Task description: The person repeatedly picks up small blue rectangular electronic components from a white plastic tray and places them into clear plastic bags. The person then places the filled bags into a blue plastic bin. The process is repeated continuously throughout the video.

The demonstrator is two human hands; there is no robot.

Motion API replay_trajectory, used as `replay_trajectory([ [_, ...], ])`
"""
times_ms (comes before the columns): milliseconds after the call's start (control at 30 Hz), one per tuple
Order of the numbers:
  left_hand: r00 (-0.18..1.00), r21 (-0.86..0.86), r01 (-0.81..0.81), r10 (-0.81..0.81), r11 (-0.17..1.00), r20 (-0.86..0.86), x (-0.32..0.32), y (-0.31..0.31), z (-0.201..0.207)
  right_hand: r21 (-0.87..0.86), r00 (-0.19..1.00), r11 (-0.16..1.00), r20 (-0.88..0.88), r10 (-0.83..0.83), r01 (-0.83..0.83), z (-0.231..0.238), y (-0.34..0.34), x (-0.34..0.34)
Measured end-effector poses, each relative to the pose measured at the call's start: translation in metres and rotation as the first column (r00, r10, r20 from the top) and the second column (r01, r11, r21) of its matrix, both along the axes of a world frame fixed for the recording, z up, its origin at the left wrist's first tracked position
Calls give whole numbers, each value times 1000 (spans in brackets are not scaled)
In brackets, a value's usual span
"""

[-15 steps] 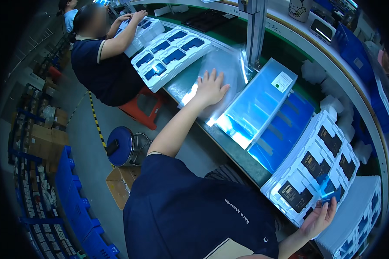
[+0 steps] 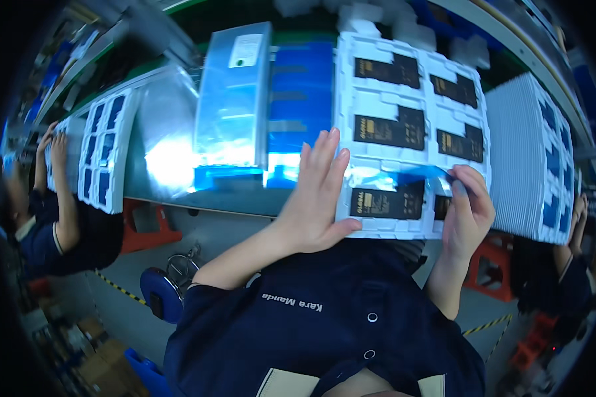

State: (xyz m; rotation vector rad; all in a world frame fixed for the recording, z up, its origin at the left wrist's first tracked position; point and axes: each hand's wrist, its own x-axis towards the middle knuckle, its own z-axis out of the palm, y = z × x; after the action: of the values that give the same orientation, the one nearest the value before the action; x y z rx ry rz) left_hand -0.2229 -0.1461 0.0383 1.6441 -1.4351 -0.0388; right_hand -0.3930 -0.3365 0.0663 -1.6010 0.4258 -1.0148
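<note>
Film (image 2: 420,174), blue and thin, stretches over the lower half of our white tray (image 2: 385,99), just above the bottom row of black batteries (image 2: 389,130). Gold lettering marks the batteries; we see the bottom-right one only partly, behind our right hand (image 2: 467,212). That hand pinches the film's right end between thumb and forefinger. Our left hand (image 2: 314,192) is flat at the tray's left edge, fingers straight and slightly parted, thumb stretched wide toward the lower-left corner, gripping nothing; we cannot tell how firmly it touches. Further left, a clear pack (image 2: 228,112) bears a white label (image 2: 246,51) with a green dot. White lettering crosses our dark shirt (image 2: 377,298).
</note>
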Motion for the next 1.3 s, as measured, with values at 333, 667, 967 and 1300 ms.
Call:
replay_trajectory([
  [333, 953, -330, 52, -145, 942, -266, -18, -21, -47, 279, 927, 956, -326, 187, -94, 17, 18, -2],
  [667, 969, -505, -14, -112, 863, -218, -28, -17, -64, 295, 912, 954, -377, 163, -48, 15, 26, 3],
  [967, 983, -429, 1, -80, 904, -167, -26, -12, -62, 300, 909, 953, -384, 163, -44, 14, 25, 3],
  [1300, 1000, -310, -9, 3, 951, -22, -25, -10, -51, 276, 915, 960, -374, 152, -47, 10, 26, 2],
])
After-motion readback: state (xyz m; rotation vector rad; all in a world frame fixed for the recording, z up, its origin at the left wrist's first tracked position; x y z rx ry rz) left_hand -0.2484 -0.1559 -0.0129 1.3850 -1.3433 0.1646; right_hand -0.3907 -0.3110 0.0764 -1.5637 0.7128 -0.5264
